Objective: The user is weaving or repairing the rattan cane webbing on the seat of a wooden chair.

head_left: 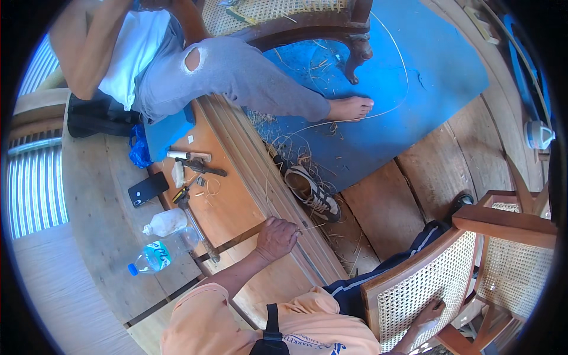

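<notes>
My left hand (277,238) is closed on a thin cane strand (312,227) above the wooden bench edge; the strand pokes out to the right of the fingers. On the lower right, my right hand (429,312) lies against the woven cane panel (423,287) of a wooden chair. Its fingers are drawn together near the weave, and what they hold, if anything, is too small to make out. A white patch shows at that hand. The panel sits in a curved brown frame close to my lap.
On the bench lie a hand tool (204,167), a phone (148,189), a water bottle (157,257), a white bottle (165,222) and a hammer-like tool (201,234). Another person's bare foot (352,109) rests on a blue mat (378,145), beside a cane-seated chair (284,23). Cane scraps surround a shoe (310,192).
</notes>
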Available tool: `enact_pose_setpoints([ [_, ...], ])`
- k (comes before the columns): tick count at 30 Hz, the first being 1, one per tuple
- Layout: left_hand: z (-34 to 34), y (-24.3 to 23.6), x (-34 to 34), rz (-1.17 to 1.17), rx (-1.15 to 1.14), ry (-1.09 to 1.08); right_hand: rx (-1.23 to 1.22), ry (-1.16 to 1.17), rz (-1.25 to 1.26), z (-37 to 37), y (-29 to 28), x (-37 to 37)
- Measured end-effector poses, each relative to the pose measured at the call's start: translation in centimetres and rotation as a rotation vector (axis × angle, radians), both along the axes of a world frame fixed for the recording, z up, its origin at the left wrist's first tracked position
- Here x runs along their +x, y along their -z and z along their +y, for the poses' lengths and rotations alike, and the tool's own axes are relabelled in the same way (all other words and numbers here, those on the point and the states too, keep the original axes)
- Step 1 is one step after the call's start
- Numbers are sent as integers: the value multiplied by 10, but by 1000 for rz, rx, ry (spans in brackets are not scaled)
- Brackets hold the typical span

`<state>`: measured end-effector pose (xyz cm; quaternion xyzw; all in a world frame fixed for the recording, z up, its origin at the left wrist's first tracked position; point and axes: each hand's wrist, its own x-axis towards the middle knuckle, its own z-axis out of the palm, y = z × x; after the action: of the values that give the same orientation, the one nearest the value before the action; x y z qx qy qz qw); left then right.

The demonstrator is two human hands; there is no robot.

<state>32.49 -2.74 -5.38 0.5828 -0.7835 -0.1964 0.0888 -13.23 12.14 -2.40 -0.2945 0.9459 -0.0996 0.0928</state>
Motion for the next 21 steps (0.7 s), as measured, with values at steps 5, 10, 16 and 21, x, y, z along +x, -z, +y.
enact_pose_setpoints([
  [5,-1,0,-1,-1,-28,5,51,25,10,-1,-1,1],
  [10,1,1,1,-32,-43,32,65,21,107,-3,0,6],
  [16,0,3,-2,-35,-11,13,11,9,36,-11,-4,4],
  [21,1,3,-2,1,-102,-4,186,51,-56,-34,-29,4],
])
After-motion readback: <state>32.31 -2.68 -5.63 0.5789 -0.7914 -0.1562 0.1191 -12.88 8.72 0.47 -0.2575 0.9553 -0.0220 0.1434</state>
